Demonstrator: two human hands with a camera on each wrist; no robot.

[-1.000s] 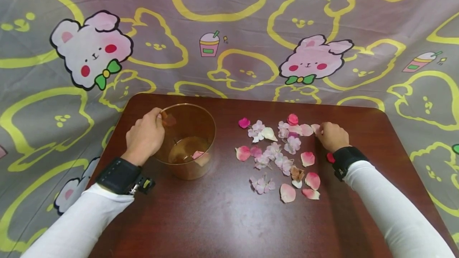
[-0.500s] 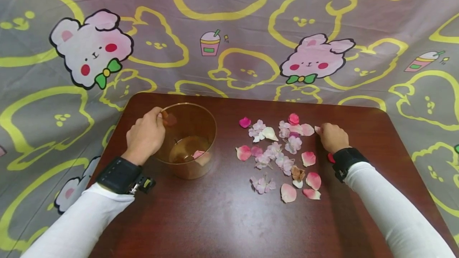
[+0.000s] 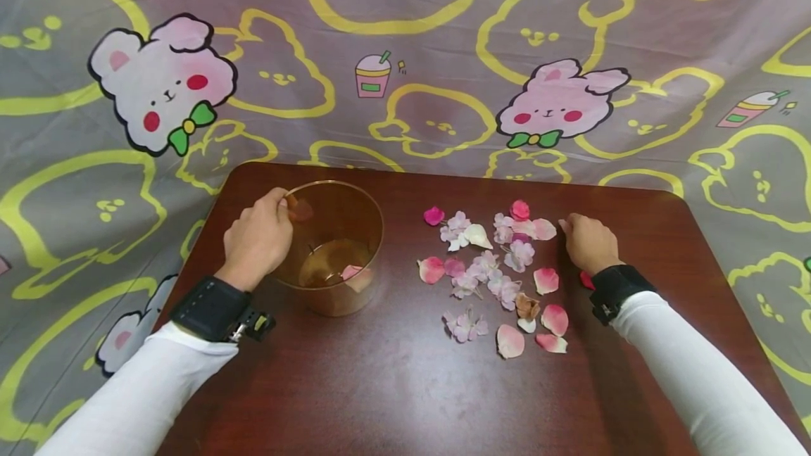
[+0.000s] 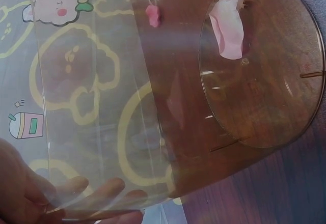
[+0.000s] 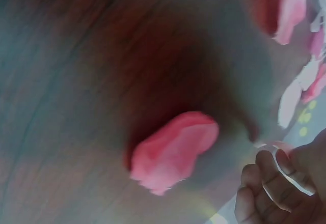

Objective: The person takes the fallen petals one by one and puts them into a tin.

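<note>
Two hands rest on our dark wooden table (image 3: 393, 385): our left hand (image 3: 256, 241) grips the near-left rim of the amber plastic cup (image 3: 334, 245), thumb inside, one pink petal (image 4: 227, 28) lying on its bottom. Farther right, our right hand (image 3: 589, 241) curls its fingers (image 5: 260, 183) beside the scattered petals (image 3: 494, 273); whether it pinches one we cannot tell, and a red petal (image 5: 173, 150) lies by its wrist.

You wore long white sleeves (image 3: 684, 364), with a black wrist strap (image 3: 210, 308) carrying a small camera behind each hand.
</note>
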